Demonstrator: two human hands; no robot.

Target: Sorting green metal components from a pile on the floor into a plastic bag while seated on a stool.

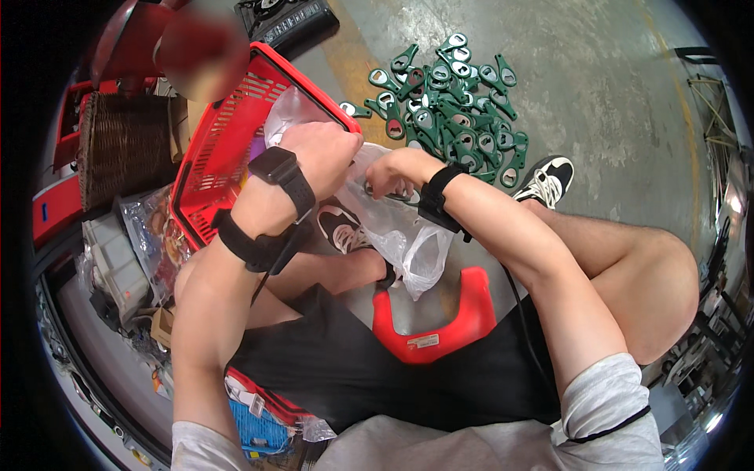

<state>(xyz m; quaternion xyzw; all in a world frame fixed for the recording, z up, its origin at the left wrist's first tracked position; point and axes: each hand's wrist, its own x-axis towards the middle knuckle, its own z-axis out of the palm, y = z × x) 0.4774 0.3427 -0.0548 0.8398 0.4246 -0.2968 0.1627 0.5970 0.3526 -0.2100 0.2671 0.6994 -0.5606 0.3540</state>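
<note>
My left hand (323, 159) is closed, its fist against the upper part of a clear plastic bag (424, 255) beside the red basket's rim; the fingertips are hidden. To its right, my right hand (407, 169) curls its fingers at the bag's mouth. Under those fingers shows a bottle opener (406, 196) with shiny metal parts, partly covered by hand and plastic. The bag hangs down between my legs. Beyond my hands, a heap of green-handled bottle openers (463, 118) with metal heads lies on the concrete floor, a few showing red or dark centres.
A red slotted basket (212, 169) stands at left with more plastic inside. A red U-shaped piece (432, 334) sits between my thighs. At far left are a wicker basket (126, 149) and a pale bin (118, 255). A black case (294, 27) lies at the top.
</note>
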